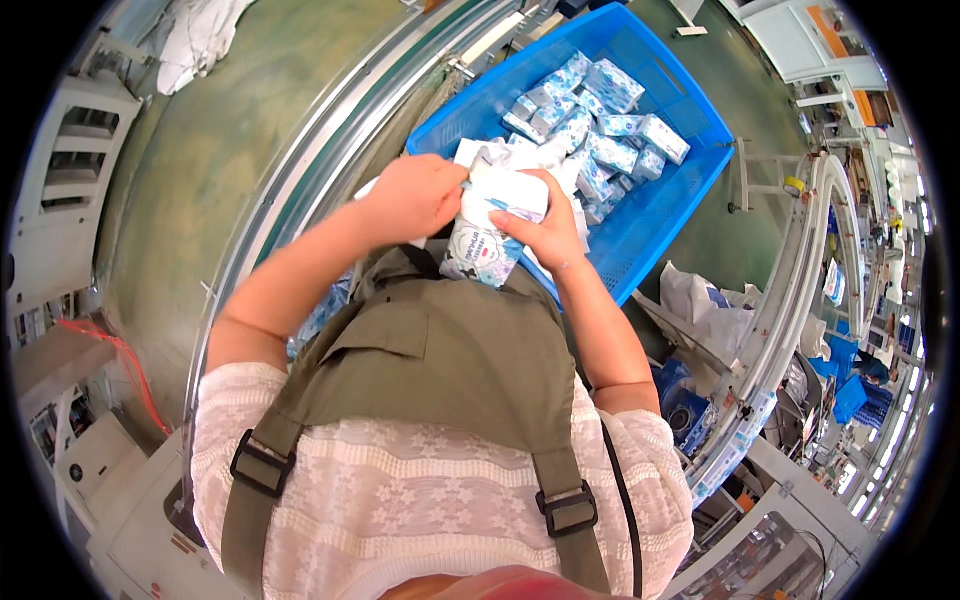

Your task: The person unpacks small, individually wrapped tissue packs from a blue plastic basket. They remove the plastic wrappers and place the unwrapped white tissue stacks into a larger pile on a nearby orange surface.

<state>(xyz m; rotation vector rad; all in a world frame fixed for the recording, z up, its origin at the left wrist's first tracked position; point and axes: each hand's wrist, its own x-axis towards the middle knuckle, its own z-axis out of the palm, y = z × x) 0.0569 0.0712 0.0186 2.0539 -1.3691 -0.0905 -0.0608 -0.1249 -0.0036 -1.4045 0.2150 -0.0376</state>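
In front of my chest is a soft pack of tissues [482, 245] in a white and pale blue printed wrapper, its white upper end facing up. My right hand [548, 222] grips its right side, with the thumb across the front. My left hand [415, 198] is closed against the upper left edge of the pack; what its fingertips pinch is hidden. Crumpled white film or paper [500, 155] lies just behind the pack, over the near rim of the blue crate [672, 222]. Many similar tissue packs [612, 153] lie jumbled in the crate.
A curved conveyor rail [290, 170] runs along the left, and another curved rail [800, 310] along the right. White plastic bags [700, 305] and a blue motor [685, 405] sit at the right. White cabinets [75, 165] stand far left, near a red cable [135, 365].
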